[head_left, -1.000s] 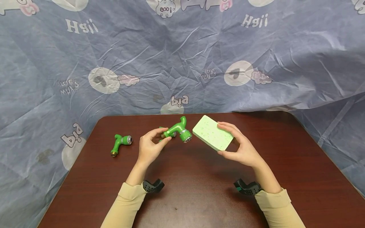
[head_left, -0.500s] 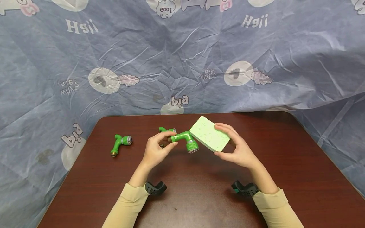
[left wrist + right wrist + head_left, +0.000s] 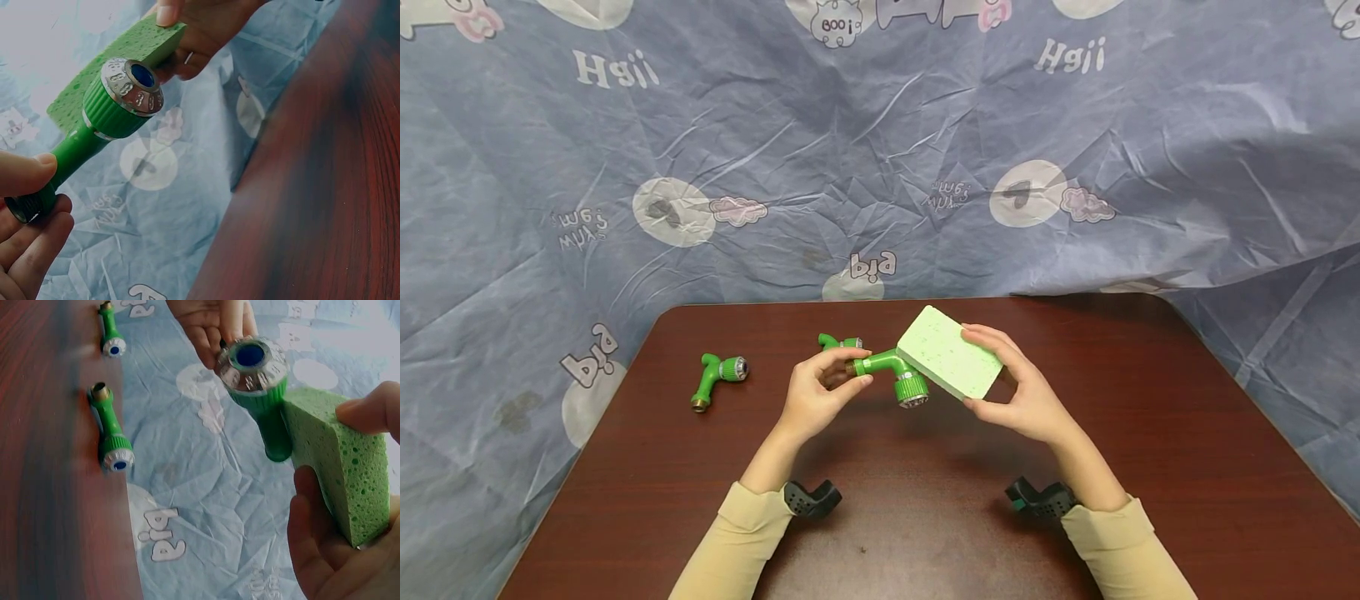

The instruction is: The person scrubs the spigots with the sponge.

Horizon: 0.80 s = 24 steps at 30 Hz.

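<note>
Between thumb and fingers, my left hand [image 3: 811, 398] pinches a green tap [image 3: 880, 362] by its brass threaded end. The tap's ribbed green knob has a silvery face with a blue centre, clear in the left wrist view. My right hand [image 3: 1033, 402] grips a light green speckled sponge [image 3: 951, 354] by its edges. In the right wrist view the sponge [image 3: 350, 462] lies against the side of the tap [image 3: 272, 419]. Part of the tap is hidden behind the sponge in the head view. Both things are held above the table.
Two similar green taps lie on the dark red-brown table [image 3: 880, 533]: one tap [image 3: 718, 380] at the left, another tap [image 3: 850, 342] farther back, partly behind my left hand. A wrinkled blue-grey printed cloth [image 3: 865, 150] hangs behind the table's far edge.
My left hand has moved right and slightly down, bringing the tap against the sponge, and the tap has turned. My right hand has shifted slightly left with the sponge.
</note>
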Available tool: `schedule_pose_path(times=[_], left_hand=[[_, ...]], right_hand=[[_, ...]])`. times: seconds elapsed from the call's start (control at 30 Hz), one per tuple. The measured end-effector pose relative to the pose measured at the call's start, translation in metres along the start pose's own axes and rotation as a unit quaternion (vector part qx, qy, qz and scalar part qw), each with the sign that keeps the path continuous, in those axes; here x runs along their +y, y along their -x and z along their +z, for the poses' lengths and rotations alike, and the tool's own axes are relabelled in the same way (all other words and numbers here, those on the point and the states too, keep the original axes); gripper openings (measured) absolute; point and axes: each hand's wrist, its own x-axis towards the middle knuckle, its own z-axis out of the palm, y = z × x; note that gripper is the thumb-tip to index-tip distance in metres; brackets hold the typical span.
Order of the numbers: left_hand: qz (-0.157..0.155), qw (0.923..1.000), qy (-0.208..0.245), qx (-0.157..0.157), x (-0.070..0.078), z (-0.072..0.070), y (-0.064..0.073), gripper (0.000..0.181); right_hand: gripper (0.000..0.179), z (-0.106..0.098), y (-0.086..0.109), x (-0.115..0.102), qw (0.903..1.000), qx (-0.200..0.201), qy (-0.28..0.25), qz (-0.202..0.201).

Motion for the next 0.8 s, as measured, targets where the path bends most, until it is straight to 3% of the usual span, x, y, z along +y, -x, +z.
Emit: schedule_pose_path(times=[0.1,0.27,0.37,0.57,0.8], left_hand=[[-0.007,0.9999,0.008,0.002,0.000,0.000,0.000,0.030],[-0.006,0.9999,0.013,-0.009,0.000,0.000,0.000,0.031],[-0.006,0.9998,0.016,-0.012,0.000,-0.001,0.000,0.031],[0.003,0.9995,0.027,-0.013,-0.007,0.000,0.000,0.030],[-0.012,0.9980,0.056,-0.028,-0.028,0.005,0.002,0.031]], right_hand=[[0.074,0.006,-0.003,-0.015,1.0000,-0.002,0.001,-0.001],[0.071,0.007,-0.004,-0.020,0.9994,-0.033,0.009,-0.008],[0.073,0.001,-0.002,-0.015,0.9989,-0.040,0.011,-0.023],[0.077,-0.004,0.003,0.006,0.9994,-0.015,0.012,-0.028],[0.076,0.006,0.003,0.011,0.9980,-0.052,0.030,-0.017]])
